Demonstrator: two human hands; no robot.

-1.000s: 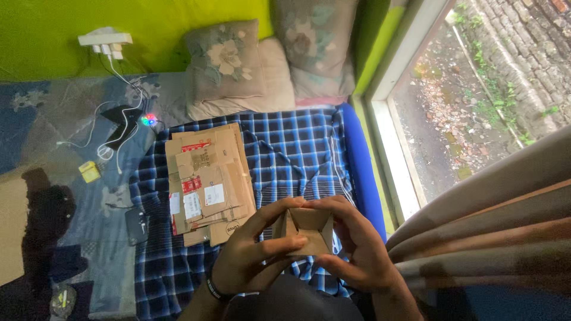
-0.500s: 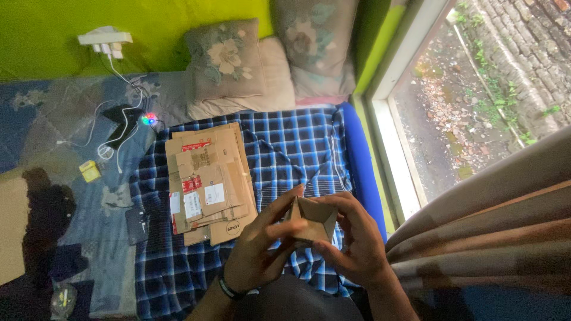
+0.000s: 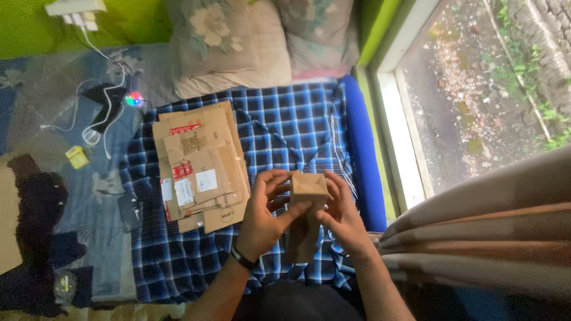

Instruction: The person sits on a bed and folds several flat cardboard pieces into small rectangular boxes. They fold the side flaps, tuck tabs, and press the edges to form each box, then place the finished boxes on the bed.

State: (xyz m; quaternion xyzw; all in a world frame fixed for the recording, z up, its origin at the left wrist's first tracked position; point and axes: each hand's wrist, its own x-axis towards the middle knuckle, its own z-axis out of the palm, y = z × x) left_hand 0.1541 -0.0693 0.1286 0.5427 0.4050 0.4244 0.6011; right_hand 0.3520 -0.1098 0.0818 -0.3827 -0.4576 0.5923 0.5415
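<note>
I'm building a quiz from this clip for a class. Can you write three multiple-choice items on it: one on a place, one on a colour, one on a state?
1. Where does the stack of flat cardboard lie?
A. on the checked cloth, left of the hands
B. on the windowsill
C. on the pillows

2. What colour is the checked cloth?
A. red and yellow
B. blue and white
C. plain green

3. How is the small box held?
A. it lies alone on the cloth
B. one hand pins it to the wall
C. both hands hold it, lifted off the cloth

Answers:
1. A, the stack rests on the cloth beside the left hand.
2. B, its squares are blue and white.
3. C, the left hand and right hand both grip it in front of the person.
</note>
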